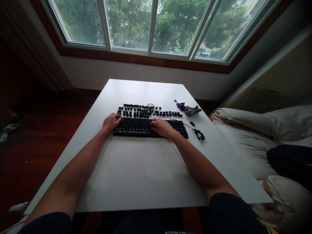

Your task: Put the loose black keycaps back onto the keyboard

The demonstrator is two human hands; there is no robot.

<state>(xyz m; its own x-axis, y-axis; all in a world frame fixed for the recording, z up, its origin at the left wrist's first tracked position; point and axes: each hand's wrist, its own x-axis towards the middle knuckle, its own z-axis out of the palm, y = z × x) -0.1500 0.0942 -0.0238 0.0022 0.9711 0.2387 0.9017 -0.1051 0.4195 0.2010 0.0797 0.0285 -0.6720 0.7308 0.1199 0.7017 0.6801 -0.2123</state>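
Keyboard (146, 127) touching left grip (111, 122) — beneath right grip (162, 127).

Black keyboard (146, 126), white table (136, 169)

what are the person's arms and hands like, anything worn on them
Both arms are bare from hand to above the elbow. The left hand and right hand wear no gloves, and no watch or bracelet shows. Dark short sleeves cover the upper arms.

A white table (136, 182) stands below a wide window (151, 26). A purple object (181, 106) lies touching a grey cloth (193, 111); rumpled pale bedding (255, 126) lies alongside.
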